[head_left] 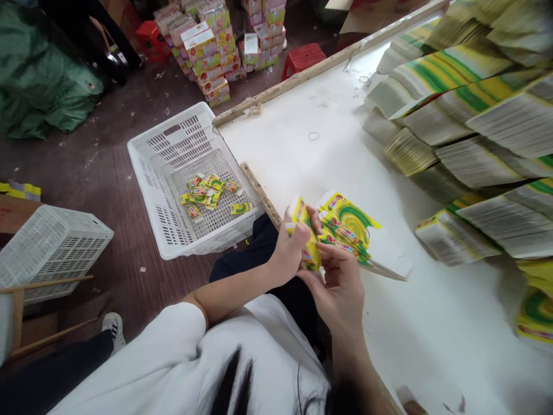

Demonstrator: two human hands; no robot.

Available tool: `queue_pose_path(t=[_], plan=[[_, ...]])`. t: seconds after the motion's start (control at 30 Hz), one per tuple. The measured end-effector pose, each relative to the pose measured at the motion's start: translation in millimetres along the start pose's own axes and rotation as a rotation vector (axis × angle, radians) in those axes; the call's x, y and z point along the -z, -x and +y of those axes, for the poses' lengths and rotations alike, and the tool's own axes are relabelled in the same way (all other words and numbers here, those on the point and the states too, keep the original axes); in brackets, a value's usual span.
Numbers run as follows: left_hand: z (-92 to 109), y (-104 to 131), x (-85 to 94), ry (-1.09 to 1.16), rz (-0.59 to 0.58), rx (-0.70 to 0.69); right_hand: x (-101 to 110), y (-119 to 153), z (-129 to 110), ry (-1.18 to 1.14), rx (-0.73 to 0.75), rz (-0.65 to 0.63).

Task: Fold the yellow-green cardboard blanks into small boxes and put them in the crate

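Observation:
Between my two hands, over the table's near edge, is a small yellow-and-green printed carton (310, 251). My left hand (287, 249) wraps round it from the left, thumb on top. Fingers of my right hand (339, 282) pinch its lower right end. Just beyond my hands, a pile of flat, unfolded yellow-green cartons (352, 222) lies on the white table (276, 138), white flaps toward the right. Left of the table, a white plastic crate (162, 207) stands with several folded small cartons (207, 193) on its bottom.
Tall stacks of flat cartons (475, 127) cover the table's right side. A wooden strip (328, 63) edges its far side. On the floor are stacked fruit-printed boxes (211, 57), red stools (302, 59), another white crate (60, 242) and a green sack (38, 80). A person's shoe (113, 331) shows lower left.

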State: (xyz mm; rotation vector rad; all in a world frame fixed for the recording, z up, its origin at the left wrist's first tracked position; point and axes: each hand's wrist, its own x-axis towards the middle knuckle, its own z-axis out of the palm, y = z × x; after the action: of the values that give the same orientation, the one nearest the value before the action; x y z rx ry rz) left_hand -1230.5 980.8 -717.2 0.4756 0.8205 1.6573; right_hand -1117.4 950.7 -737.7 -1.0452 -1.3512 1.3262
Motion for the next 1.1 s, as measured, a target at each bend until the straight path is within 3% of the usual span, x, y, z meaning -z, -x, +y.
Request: queue_pose_path(t=[0.13,0.27,0.37,0.47,0.57,0.63,0.7,0.77,0.83,0.9,1.0,1.1], plan=[[0,4,9.8,-0.133,-0.19,0.016,9,-6,-1,-0.067,-0.021,0.222],[2,0,18.0,-0.232,-0.135,0.052,21,-4,-1,-0.074,0.043,0.332],[20,-4,25.9,-0.31,-0.218,0.025,40,-8,-6,0.128,0.212,0.306],[51,-5,27.9,-0.467,-0.334,-0.151,63,-14,-17,0.544,0.481,0.258],[71,-1,21.2,-0.76,-0.49,-0.249,70,-13,-28,0.838,0.64,0.07],[70,1,16.9,-0.944,-0.616,-0.171,63,-10,-32,0.863,0.647,-0.081],[61,2,16.3,-1.067,-0.707,-0.047,53,-5,-32,0.814,0.609,-0.126],[51,3,18.8,-1.129,-0.698,0.01,44,-2,-31,0.675,0.529,-0.015],[41,5,21.6,-1.148,-0.649,-0.012,37,0,-26,0.417,0.355,0.138],[34,8,22.9,-1.151,-0.638,-0.056,31,1,-20,0.135,0.108,0.174],[23,12,24.3,-1.158,-0.697,-0.135,26,1,-6,-0.137,-0.235,0.031],[14,12,27.7,-1.236,-0.772,-0.209,25,-3,11,-0.285,-0.373,-0.152]])
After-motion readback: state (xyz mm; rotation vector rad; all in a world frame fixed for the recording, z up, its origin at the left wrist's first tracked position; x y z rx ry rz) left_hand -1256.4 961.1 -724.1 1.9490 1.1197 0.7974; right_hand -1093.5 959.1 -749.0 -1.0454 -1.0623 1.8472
